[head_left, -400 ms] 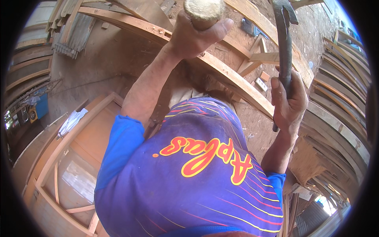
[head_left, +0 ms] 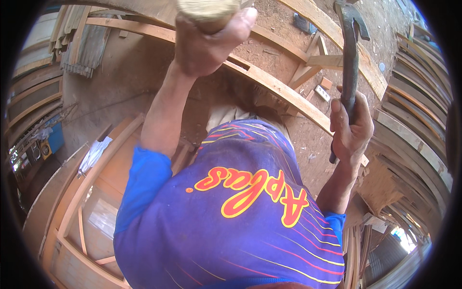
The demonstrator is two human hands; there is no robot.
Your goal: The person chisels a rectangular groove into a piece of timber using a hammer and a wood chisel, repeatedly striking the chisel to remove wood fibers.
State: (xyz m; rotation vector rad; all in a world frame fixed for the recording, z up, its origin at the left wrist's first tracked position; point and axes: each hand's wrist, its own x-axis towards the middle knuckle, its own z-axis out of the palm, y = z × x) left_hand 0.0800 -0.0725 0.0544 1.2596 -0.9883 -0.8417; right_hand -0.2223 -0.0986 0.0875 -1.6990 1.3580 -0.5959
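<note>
My left hand is raised at the top of the view, its fingers wrapped round a thick piece of wood with a pale, rounded end. The rest of that piece is hidden by my hand. On the right, my right hand grips the dark handle of a claw hammer. The hammer stands nearly upright, its head and forked claw at the top. Between my hands, a long timber beam with a slot cut in it runs slantwise in front of my body.
Wooden struts stand beyond the beam, near a white power strip and a small wood block. Stacked boards line the right side. At lower left lies a wooden frame with a white cloth nearby.
My left hand has moved left and slightly up with the piece of wood. The hammer has turned a little, showing more of its claw; my right hand has barely shifted.
</note>
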